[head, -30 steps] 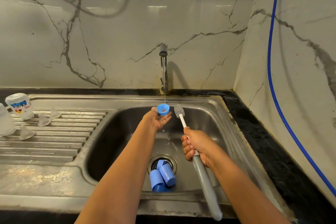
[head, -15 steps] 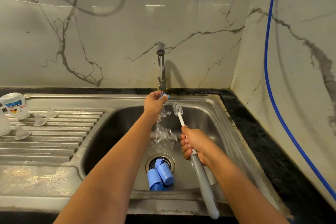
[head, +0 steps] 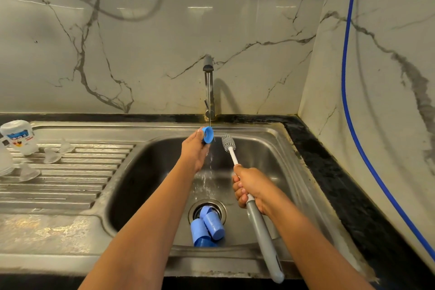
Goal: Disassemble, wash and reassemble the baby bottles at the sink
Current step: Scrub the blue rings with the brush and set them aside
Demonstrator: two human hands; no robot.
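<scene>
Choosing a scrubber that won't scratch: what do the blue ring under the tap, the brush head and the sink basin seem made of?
Small blue round ring: opaque plastic, even colour, slight sheen. Grey brush head on white stem: thick, separate bristles, probably silicone. Silver metal sink basin: likely brushed stainless steel, dull streaky reflections.

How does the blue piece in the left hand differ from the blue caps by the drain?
The blue ring is a short open collar; the blue caps are taller cups. The left hand holds the ring under the tap stream; the caps lie tipped at the drain. Both are blue.
</scene>
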